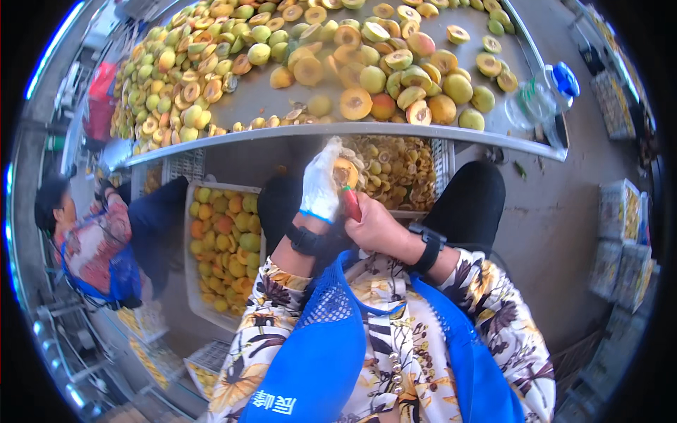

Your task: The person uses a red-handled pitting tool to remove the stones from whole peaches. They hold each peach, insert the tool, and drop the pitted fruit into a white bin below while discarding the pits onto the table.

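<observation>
My left hand (321, 182), in a white glove, holds a cut yellow peach or similar stone fruit half (345, 172), its brownish middle facing up. My right hand (378, 224) is bare and closed around the red handle (350, 203) of a small tool with a green collar; its tip is at the fruit and cannot be made out. Behind both hands, under the table edge, a white crate (444, 164) holds many fruit halves and pieces. Above it, the metal table (248, 108) bears many halved and whole-looking green and yellow fruits.
The table's raised metal rim (338, 128) runs just beyond my hands. A clear plastic bottle with a blue cap (534, 103) stands at its right corner. Left of my legs is a white crate of yellow fruit (193, 264). A co-worker (95, 238) sits farther left. Stacked crates (616, 243) stand right.
</observation>
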Available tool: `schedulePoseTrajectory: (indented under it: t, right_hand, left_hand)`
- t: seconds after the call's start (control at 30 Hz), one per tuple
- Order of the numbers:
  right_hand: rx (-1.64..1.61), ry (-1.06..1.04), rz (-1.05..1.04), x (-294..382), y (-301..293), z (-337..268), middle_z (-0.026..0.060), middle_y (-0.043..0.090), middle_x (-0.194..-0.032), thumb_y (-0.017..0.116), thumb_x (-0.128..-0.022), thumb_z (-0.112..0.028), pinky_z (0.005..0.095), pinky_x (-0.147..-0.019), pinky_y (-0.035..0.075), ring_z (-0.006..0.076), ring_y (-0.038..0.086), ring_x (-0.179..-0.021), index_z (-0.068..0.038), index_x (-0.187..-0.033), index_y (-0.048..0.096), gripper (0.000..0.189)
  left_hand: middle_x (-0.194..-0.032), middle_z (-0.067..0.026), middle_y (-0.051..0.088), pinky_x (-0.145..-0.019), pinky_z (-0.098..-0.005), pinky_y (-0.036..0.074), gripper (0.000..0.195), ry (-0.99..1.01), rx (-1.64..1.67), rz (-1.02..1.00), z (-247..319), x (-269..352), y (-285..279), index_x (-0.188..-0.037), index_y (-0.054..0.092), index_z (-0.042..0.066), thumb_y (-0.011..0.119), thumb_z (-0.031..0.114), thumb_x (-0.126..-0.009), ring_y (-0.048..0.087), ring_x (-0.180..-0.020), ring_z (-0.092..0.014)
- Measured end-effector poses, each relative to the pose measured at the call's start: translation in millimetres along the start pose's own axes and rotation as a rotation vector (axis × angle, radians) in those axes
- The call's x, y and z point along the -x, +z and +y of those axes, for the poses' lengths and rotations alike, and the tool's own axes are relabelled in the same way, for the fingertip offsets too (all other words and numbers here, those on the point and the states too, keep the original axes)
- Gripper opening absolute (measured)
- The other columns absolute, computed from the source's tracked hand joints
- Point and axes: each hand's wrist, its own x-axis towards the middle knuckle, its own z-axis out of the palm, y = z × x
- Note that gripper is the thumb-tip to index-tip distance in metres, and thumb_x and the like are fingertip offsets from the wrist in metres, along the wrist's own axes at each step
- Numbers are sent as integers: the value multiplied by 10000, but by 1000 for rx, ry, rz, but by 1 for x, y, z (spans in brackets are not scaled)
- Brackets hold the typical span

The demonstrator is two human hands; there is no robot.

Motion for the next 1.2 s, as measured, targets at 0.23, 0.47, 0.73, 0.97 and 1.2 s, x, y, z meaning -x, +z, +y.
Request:
schedulePoseTrajectory:
  t: [0.23,0.47,0.73,0.97,1.2]
  right_hand:
    - [-114,76,-156,-5,-2,-5,156,587,-752,535,-783,-68,358,-560,474,259,595,-628,14,-930,501,172]
    - [-528,225,-404,-1,-21,-22,3,479,-636,487,-815,-16,253,-387,413,87,476,-444,-35,-948,469,135]
    - [-956,388,-595,3,-23,-21,-16,412,-604,502,-846,-10,233,-337,334,46,357,-389,-53,-1007,457,173]
    - [-1121,460,-668,1,-21,-6,-24,399,-593,500,-865,11,222,-325,279,35,325,-375,-61,-1019,473,172]
    - [-1051,232,-733,7,-25,-3,-16,402,-583,508,-896,-20,216,-326,261,48,326,-371,-53,-1052,485,162]
  left_hand:
    - [-701,-126,622,-528,-338,497,354,160,-105,108,7,4,-7,-794,583,52,514,361,-953,587,-569,-236]
    - [-716,-129,630,-526,-329,492,464,-27,36,-90,28,14,2,-791,611,26,478,439,-955,581,-552,-229]
    - [-695,-97,622,-509,-293,476,521,19,-6,-8,17,9,-6,-773,619,38,461,503,-947,574,-541,-211]
    - [-694,-42,622,-468,-259,432,403,364,-472,61,5,7,-8,-828,636,64,521,431,-949,542,-526,-106]
    - [-754,-86,611,-456,-288,447,464,61,362,229,20,-10,-52,-875,574,148,461,596,-908,585,-595,-235]
